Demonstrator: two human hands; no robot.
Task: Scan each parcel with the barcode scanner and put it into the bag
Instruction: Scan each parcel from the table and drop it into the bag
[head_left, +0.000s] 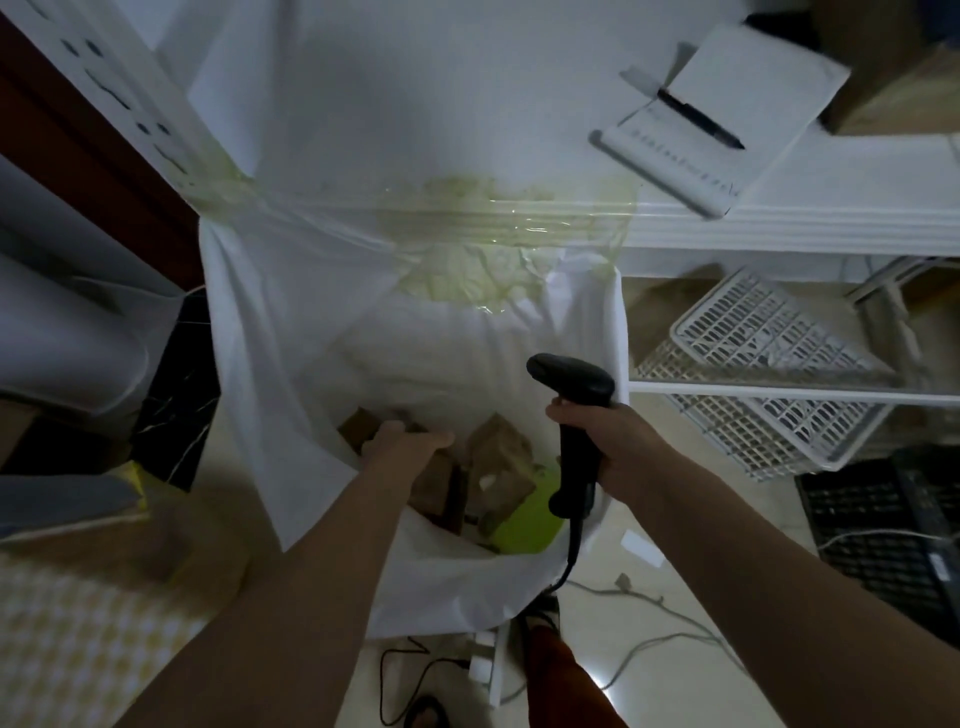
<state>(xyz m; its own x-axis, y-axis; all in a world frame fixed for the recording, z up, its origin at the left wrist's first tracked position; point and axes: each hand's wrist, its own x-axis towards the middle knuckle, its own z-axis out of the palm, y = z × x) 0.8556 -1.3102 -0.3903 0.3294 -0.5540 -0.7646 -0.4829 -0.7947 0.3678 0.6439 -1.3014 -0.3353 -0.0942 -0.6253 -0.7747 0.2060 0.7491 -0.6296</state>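
A large white bag (270, 374) hangs open from the taped edge of a white table. Inside lie several brown cardboard parcels (501, 457) and a lime-green one (530, 525). My left hand (410, 441) reaches down into the bag's mouth, over a small brown parcel (358, 423); its fingers point down and whether they hold that parcel is hidden. My right hand (597, 431) grips the handle of the black barcode scanner (576, 415) at the bag's right rim, head pointing left, cable trailing to the floor.
A notepad (737, 104) with a black pen (698, 118) lies on the white table (831, 197) at upper right. White wire baskets (769, 374) sit under the table. A black crate (893, 540) stands at right. Cables (665, 618) run across the floor. A checked cloth (67, 639) lies lower left.
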